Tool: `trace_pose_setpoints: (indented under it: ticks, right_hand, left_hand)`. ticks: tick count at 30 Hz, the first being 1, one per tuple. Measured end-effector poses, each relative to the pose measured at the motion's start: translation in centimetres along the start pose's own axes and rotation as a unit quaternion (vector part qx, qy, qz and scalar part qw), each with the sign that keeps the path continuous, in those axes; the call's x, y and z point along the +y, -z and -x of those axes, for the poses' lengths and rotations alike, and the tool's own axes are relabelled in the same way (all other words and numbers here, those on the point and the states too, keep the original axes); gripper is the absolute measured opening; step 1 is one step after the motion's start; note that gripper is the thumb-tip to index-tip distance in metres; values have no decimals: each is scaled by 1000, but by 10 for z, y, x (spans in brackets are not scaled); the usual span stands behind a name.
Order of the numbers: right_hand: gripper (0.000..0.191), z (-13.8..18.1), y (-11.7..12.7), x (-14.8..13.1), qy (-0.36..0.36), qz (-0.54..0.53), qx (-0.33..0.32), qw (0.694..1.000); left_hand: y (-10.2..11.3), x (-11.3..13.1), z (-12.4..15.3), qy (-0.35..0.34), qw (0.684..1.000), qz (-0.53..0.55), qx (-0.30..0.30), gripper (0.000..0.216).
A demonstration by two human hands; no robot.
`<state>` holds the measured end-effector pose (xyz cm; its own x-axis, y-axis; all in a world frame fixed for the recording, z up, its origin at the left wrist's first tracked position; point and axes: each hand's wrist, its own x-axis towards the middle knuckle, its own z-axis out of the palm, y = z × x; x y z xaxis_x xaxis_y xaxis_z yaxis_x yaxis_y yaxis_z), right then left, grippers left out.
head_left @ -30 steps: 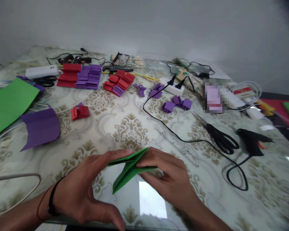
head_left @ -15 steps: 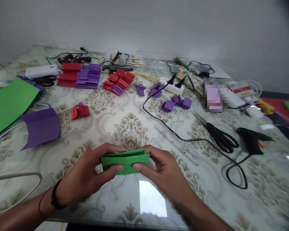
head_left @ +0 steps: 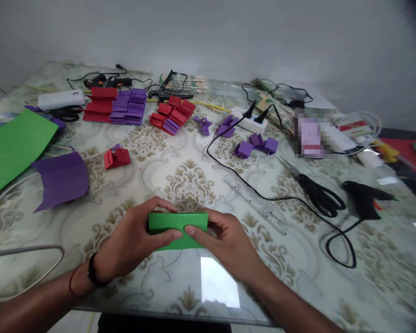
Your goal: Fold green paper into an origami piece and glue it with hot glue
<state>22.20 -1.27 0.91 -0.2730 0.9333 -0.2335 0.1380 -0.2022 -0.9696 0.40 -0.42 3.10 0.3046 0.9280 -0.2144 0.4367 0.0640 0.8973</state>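
Folded green paper [head_left: 175, 220] is over the near side of the table [head_left: 149, 291], pinched by the left hand [head_left: 133, 236] and right hand [head_left: 232, 243], one toward each end. Looks super light, probably crisp but easy to crumple, so I'd go gently, gripping those ends.

Black-handled scissors [head_left: 312, 188] lie near a black glue gun [head_left: 364, 198].

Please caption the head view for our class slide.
Left hand and right hand hold folded green paper over a patterned tabletop.

Fingers [head_left: 158, 202] partly behind green paper [head_left: 173, 222]
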Motion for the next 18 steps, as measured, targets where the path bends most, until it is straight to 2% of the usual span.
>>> trace_pose_setpoints:
  ticks: [6, 9, 12, 15, 16, 18]
  right_hand:
    - [28, -1, -2, 1, 7, -21, -15, 1000]
    - [32, 0, 0, 0, 33, 6, 10, 999]
    - [30, 1, 4, -1, 69, 23, 25, 997]
    - [18, 0, 10, 1, 113, 5, 30, 993]
    - [22, 0, 11, 2, 129, 4, 42, 991]
    - [48, -1, 13, 5, 163, 22, 71, 984]
  left_hand:
    - [-3, 0, 0, -17, 1000, -6, 20, 24]
    - [-2, 0, 2, -21, 999, 13, 29, 40]
    - [3, -1, 5, -43, 996, 75, -4, 57]
    - [7, -5, 5, -38, 980, 184, -66, 45]
    - [7, -6, 4, -25, 969, 230, -83, 45]
    - [5, -9, 2, -1, 949, 299, -104, 47]
